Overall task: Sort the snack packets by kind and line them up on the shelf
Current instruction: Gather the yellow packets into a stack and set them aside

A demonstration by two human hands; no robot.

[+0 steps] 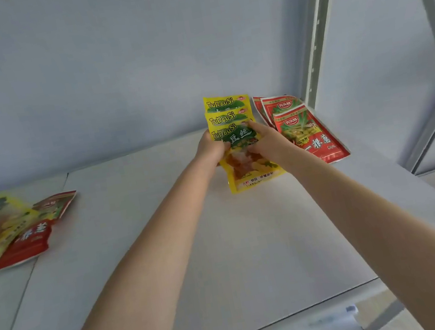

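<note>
Toward the back right of the flat white shelf board [190, 251]: three glossy yellow plastic snack packets [228, 110], overlapped like shingles, each headed "TuDouSi" in pale lettering above a green band.

The frontmost yellow packet [252, 171] has a clear window showing orange and pale strips of food. The small print along its bottom edge is possibly "TIANQIN...", too soft to confirm.

The left hand [210, 148] grips this packet's left edge with its fingers curled round it. The right hand [267, 141] holds the right side, with fingers bent over the front face. Both hands are closed on the same packet.

Just right of the yellow row lie three shiny red rectangular pouches [311, 136], also overlapped. They carry a small red-and-white logo patch, a picture of green-yellow stalks, and large white characters "一根葱". They sit near the grey perforated metal upright [315, 31].

At the far left edge of the shelf is a loose mixed heap [3, 228], a yellow packet over red ones, blurred and crumpled.
</note>
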